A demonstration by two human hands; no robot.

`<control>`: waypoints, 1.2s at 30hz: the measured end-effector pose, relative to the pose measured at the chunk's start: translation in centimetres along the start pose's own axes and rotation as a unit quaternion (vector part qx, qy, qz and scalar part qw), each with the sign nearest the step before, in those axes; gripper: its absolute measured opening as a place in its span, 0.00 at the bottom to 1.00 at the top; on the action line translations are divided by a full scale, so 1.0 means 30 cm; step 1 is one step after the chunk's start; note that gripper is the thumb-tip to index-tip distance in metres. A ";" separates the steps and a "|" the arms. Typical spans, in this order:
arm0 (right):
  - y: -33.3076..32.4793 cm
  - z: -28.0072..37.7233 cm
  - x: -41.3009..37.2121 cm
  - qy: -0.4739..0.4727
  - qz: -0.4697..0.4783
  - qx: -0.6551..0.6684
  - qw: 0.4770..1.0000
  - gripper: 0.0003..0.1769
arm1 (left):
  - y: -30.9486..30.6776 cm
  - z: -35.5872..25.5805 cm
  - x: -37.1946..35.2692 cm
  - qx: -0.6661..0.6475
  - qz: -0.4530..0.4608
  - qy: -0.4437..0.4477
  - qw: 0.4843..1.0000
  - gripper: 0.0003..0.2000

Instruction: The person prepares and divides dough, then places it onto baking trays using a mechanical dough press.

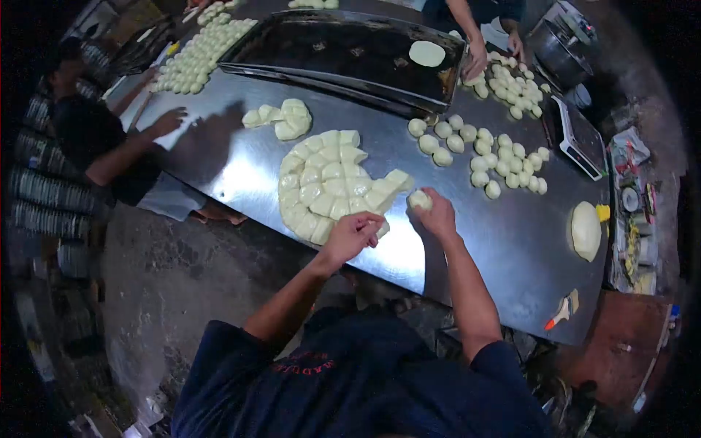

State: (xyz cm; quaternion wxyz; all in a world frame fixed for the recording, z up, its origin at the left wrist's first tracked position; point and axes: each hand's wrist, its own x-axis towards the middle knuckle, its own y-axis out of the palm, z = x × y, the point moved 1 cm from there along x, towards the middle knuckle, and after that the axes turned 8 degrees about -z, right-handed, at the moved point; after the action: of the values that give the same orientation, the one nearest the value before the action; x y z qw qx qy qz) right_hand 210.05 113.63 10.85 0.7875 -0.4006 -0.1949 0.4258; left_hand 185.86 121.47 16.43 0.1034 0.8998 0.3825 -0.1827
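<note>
On the table (504,248), pale glossy dough (332,172).

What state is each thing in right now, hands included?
Slab: cut into chunks, clustered together
Left hand: fingers bent, at slab's near edge; grip unclear
Right hand: closed on piece
Piece: held
Balls: rounded, loose on table
Oval dough: uncut
Round: flattened, in tray
Brush: lying down
Scale: on or off unclear
</note>
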 end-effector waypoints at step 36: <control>-0.280 -0.877 -0.551 -0.016 -0.378 -0.106 0.919 0.06 | 0.453 0.437 0.211 0.490 -0.200 0.419 0.738 0.08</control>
State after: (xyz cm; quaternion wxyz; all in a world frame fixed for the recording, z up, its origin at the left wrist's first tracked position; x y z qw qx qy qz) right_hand 222.13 85.06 2.23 0.8397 -0.3714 -0.3882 0.0791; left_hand 196.51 112.00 2.54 -0.5613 0.7148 0.4158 0.0337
